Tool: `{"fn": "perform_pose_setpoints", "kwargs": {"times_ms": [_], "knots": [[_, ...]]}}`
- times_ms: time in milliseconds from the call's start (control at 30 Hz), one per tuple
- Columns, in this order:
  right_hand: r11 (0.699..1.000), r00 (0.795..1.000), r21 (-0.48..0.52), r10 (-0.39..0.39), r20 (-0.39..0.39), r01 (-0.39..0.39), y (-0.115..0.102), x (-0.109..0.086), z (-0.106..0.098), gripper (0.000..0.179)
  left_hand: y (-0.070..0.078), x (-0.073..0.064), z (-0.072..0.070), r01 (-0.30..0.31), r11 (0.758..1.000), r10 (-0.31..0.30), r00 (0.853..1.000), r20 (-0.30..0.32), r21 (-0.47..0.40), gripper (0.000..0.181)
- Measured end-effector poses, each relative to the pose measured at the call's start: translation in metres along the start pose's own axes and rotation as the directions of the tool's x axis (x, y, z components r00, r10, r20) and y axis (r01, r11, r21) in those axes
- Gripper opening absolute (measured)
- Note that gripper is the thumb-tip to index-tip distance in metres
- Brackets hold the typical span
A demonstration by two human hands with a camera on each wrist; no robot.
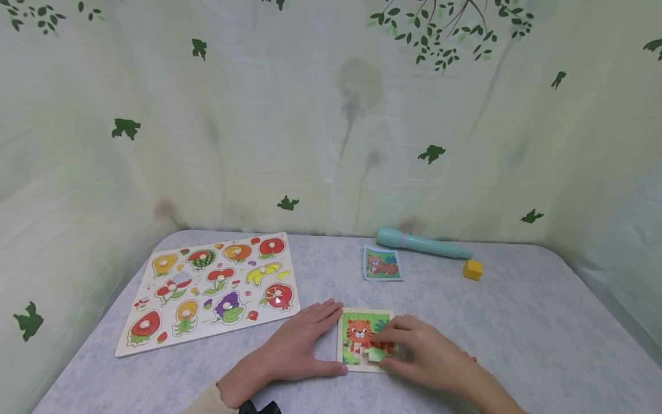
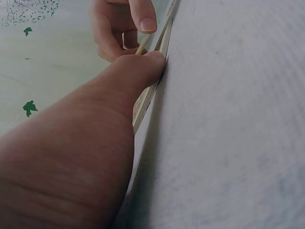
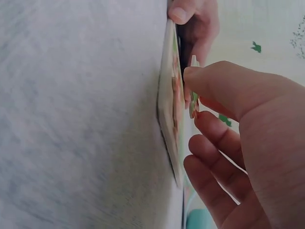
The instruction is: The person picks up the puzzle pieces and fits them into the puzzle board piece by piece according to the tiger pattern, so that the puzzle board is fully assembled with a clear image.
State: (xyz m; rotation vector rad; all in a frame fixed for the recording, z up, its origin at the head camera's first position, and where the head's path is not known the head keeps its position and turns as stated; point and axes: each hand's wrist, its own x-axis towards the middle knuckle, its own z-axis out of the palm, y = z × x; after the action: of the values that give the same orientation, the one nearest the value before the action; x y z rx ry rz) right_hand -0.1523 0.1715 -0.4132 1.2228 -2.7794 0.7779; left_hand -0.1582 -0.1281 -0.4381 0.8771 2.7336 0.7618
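Note:
A small square tiger jigsaw puzzle [image 1: 339,339] with a pale wooden frame lies on the table in the head view. My left hand [image 1: 296,348] rests along its left side, fingers extended to the top left corner and thumb at the bottom left corner. Between thumb and forefinger, my right hand [image 1: 431,352] pinches a jigsaw piece [image 3: 193,100]. The right wrist view shows that piece raised a little off the puzzle's face, on edge to the camera. From the head, the right fingers cover part of the puzzle's right side.
A large fruit peg puzzle [image 1: 201,339] lies at the left. Behind the tiger puzzle is a small picture card [image 1: 383,265]. At the back right are a teal stick-shaped thing [image 1: 424,244] and a yellow block [image 1: 473,270]. A leaf-print curtain [image 1: 320,115] hangs around the table.

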Motion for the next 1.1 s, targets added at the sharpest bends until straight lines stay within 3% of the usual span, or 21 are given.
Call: {"fn": "perform_pose_setpoints", "kwargs": {"times_ms": [233, 467, 1100], "knots": [[0.999, 0.998, 0.004, -0.046, -0.031, 0.046, 0.000, -0.001, 0.010, 0.030, -0.001, 0.000, 0.001, 0.003, 1.000, -0.003, 1.000, 0.002, 0.001, 0.101], [0.999, 0.998, 0.014, -0.044, -0.041, 0.045, 0.000, 0.000, 0.015, 0.028, -0.001, 0.000, 0.001, 0.001, 1.000, -0.001, 1.000, -0.002, 0.003, 0.101], [1.000, 0.998, 0.009, 0.021, 0.051, -0.022, -0.002, 0.001, 0.014, 0.024, -0.001, 0.000, 0.001, 0.004, 1.000, -0.004, 1.000, -0.005, 0.015, 0.101]]}}
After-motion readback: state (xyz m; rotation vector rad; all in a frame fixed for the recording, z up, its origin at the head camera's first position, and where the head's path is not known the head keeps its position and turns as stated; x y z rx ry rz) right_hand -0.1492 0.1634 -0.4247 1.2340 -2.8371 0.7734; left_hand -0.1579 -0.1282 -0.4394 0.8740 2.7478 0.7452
